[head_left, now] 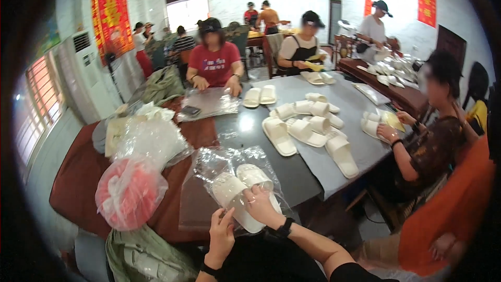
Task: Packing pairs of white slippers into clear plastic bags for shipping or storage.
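Observation:
A pair of white slippers (229,190) lies side by side in a clear plastic bag (204,163) at the table's near edge. My right hand (261,207) reaches over the right slipper from the near side, its fingers bent and closed on it. Whether the bag's film passes over or under those fingers is hard to see. At the bag's lower left edge, my left hand (222,234) is raised with its fingers apart, close beside the left slipper's heel. Both wrists wear dark bands.
Several loose white slippers (279,136) lie on the grey table cover (334,109). To my left are a plastic-wrapped pink bundle (130,190) and heaped clear bags (148,138). Across the table a person in red (216,62) handles flat bags; another person (436,125) sits at right, holding slippers.

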Demonstrator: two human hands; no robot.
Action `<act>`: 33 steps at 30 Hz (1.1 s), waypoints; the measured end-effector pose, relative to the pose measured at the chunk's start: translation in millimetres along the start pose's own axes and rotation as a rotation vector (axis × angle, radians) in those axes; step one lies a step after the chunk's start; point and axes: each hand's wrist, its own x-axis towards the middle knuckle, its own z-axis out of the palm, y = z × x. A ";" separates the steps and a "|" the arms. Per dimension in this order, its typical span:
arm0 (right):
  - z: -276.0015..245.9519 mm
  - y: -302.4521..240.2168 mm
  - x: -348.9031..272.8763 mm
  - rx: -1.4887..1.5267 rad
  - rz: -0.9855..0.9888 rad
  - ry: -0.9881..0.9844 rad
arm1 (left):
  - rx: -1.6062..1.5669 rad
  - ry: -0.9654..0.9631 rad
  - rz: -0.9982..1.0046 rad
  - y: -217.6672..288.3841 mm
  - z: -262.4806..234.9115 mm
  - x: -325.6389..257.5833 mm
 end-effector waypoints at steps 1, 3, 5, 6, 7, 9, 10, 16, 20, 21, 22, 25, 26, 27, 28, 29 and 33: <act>-1.7 -1.2 7.7 -0.014 0.021 0.011 | -0.043 0.024 -0.005 1.3 3.5 2.0; -5.0 0.1 25.3 -0.029 0.060 0.103 | -0.097 0.030 -0.003 3.8 8.7 5.5; 6.7 14.1 40.8 -0.056 0.137 0.078 | -0.117 0.020 0.052 7.4 13.1 15.2; 5.6 10.3 51.6 -0.032 0.166 0.022 | -0.123 0.003 0.059 4.3 11.9 15.0; 5.8 10.2 60.6 -0.013 0.200 -0.028 | -0.067 0.023 0.078 1.2 11.4 14.2; 12.9 9.0 81.8 -0.040 0.215 -0.114 | -0.023 0.013 0.124 -3.1 12.3 10.4; 17.9 15.1 92.5 -0.057 0.251 -0.089 | 0.001 0.050 0.084 -6.0 13.2 7.6; 49.3 15.0 105.8 -0.100 0.287 -0.079 | 0.089 0.061 -0.016 -16.5 16.9 -18.1; 31.2 -6.5 107.7 -0.062 0.297 -0.304 | -0.022 -0.001 -0.301 -20.4 13.4 -27.2; 18.3 -2.0 107.1 -0.048 0.295 -0.314 | -0.020 -0.004 -0.381 -8.2 13.2 -20.3; 8.1 2.2 105.8 -0.047 0.293 -0.307 | 0.038 -0.015 -0.308 -12.1 14.0 -15.9; 19.4 -1.3 73.5 -0.019 0.191 -0.127 | 0.298 0.106 -0.025 -7.5 9.9 -0.2; 24.5 -3.3 60.2 -0.013 0.125 0.065 | 0.321 0.121 -0.052 -6.9 6.8 3.3; 7.5 -15.5 46.0 -0.016 0.130 -0.152 | 0.325 0.165 -0.024 -8.1 4.7 5.5; -15.2 -29.0 33.1 -0.047 0.080 -0.222 | 0.327 0.212 0.008 -9.4 3.1 7.0; -31.5 -34.3 14.3 -0.078 0.017 -0.233 | 0.337 0.229 -0.011 -12.2 3.3 9.1; -96.0 -18.1 -46.0 0.149 -0.131 -0.211 | 0.186 0.244 -0.036 -10.5 1.6 12.3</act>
